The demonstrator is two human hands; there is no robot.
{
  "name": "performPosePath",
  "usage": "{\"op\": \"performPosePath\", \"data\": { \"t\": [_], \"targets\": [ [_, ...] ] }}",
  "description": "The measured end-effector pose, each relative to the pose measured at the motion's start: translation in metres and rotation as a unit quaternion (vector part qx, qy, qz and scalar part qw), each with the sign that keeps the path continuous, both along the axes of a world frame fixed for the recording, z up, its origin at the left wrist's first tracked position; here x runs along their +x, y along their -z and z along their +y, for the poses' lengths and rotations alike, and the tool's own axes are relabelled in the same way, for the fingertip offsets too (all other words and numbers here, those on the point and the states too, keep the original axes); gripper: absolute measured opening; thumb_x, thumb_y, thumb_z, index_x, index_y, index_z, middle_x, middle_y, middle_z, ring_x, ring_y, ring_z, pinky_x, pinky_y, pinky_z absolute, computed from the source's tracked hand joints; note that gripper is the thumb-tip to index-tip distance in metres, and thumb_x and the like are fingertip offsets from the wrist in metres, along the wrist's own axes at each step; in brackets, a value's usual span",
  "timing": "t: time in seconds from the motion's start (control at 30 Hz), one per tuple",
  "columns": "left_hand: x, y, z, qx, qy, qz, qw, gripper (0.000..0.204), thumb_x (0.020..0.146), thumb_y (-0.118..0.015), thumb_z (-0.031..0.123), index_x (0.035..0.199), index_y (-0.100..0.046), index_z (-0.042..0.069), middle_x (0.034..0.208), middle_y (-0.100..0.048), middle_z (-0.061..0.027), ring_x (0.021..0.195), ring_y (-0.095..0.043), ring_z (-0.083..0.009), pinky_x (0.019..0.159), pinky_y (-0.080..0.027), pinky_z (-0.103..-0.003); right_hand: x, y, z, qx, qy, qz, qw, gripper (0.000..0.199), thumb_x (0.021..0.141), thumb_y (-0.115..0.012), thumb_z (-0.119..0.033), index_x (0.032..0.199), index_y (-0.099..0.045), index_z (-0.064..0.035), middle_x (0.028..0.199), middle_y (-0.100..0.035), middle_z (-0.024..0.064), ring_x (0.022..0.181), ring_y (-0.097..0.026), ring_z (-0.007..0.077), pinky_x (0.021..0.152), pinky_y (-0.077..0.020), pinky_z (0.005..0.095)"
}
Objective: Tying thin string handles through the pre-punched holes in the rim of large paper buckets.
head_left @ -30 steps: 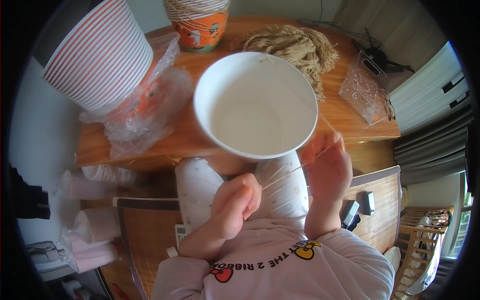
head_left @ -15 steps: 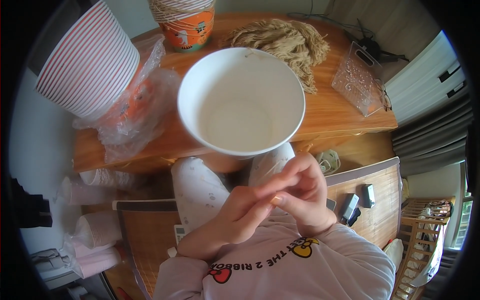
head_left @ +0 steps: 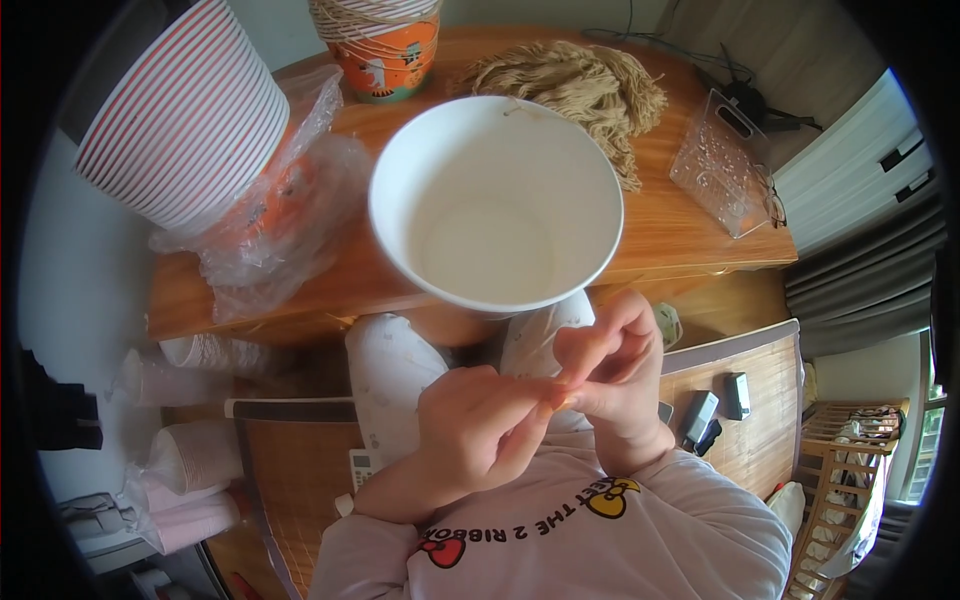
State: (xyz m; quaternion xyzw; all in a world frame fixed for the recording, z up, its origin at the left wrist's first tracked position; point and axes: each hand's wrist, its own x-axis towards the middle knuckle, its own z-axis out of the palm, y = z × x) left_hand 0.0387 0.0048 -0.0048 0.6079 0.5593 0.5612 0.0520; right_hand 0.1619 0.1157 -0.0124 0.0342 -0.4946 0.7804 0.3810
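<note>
The tub point(head_left: 490, 175) is mouth-up, overlapping the middle of the counter's point(head_left: 655, 225) near edge. It looks light and fairly stiff, though its thin wall would likely dent under a squeeze, so the rim should be the safest hold. The twine point(head_left: 514, 110) at its far side looks soft and limp. The left grip point(head_left: 478, 420) and right grip point(head_left: 622, 385) meet nearby, fingertips pressed together; whether they pinch anything, I cannot tell

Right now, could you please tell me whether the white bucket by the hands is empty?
The white bucket looks empty: its bottom shows bare, with only a tan string near the far rim.
</note>
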Motion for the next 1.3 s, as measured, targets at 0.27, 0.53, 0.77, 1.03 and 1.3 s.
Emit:
{"op": "performPosePath", "data": {
  "t": [0.27, 0.53, 0.77, 1.03, 1.3],
  "targets": [
    [-0.013, -0.006, 0.005, -0.005, -0.11, -0.06, 0.992, 0.015, 0.086, -0.059, 0.002, 0.073, -0.066, 0.005, 0.057, -0.053, -0.0031, 0.05, -0.049, -0.0179, 0.048, -0.038, -0.031, 0.0, 0.0, -0.003, 0.114, 0.153, 0.005, 0.982, 0.041, 0.072, -0.084, -0.008, 0.098, -0.052, -0.0071, 0.112, -0.057, 0.0163, 0.098, -0.056, 0.0201, 0.079, -0.0453, 0.0298],
    [-0.013, -0.002, 0.008, -0.039, -0.111, -0.106, 0.987, 0.026, 0.095, -0.052, 0.009, 0.075, -0.064, -0.003, 0.064, -0.059, -0.0055, 0.054, -0.047, -0.01, 0.05, -0.033, -0.026, 0.002, -0.003, -0.001, 0.177, 0.145, -0.011, 0.974, 0.033, 0.076, -0.079, -0.003, 0.094, -0.052, -0.008, 0.103, -0.056, 0.0131, 0.095, -0.055, 0.0218, 0.079, -0.0453, 0.0331],
    [-0.013, -0.007, 0.01, -0.075, -0.1, -0.156, 0.98, 0.028, 0.096, -0.05, 0.01, 0.075, -0.064, -0.004, 0.067, -0.063, -0.0061, 0.058, -0.051, -0.0091, 0.052, -0.036, -0.025, 0.002, -0.043, 0.001, 0.502, 0.361, -0.121, 0.777, 0.026, 0.077, -0.075, -0.03, 0.096, -0.066, -0.0132, 0.104, -0.063, 0.0066, 0.089, -0.052, 0.0243, 0.083, -0.0359, 0.0354],
    [-0.015, -0.007, 0.013, -0.075, -0.097, -0.181, 0.976, 0.013, 0.09, -0.062, 0.01, 0.081, -0.068, 0.002, 0.073, -0.065, -0.0083, 0.063, -0.06, -0.0196, 0.056, -0.045, -0.03, -0.023, -0.086, 0.003, 0.618, 0.316, -0.316, 0.647, 0.06, 0.08, -0.064, -0.057, 0.115, -0.065, -0.0077, 0.091, -0.065, 0.0015, 0.093, -0.055, 0.0217, 0.091, -0.0322, 0.0411],
    [-0.021, -0.001, 0.01, -0.08, -0.083, -0.19, 0.975, 0.012, 0.089, -0.065, 0.012, 0.086, -0.069, 0.001, 0.081, -0.067, -0.0092, 0.072, -0.062, -0.0222, 0.064, -0.048, -0.031, -0.033, -0.085, -0.002, 0.612, 0.257, -0.335, 0.669, 0.047, 0.083, -0.068, -0.045, 0.114, -0.066, -0.0102, 0.098, -0.068, 0.0036, 0.106, -0.06, 0.0218, 0.105, -0.0266, 0.0466]
  ]
}}
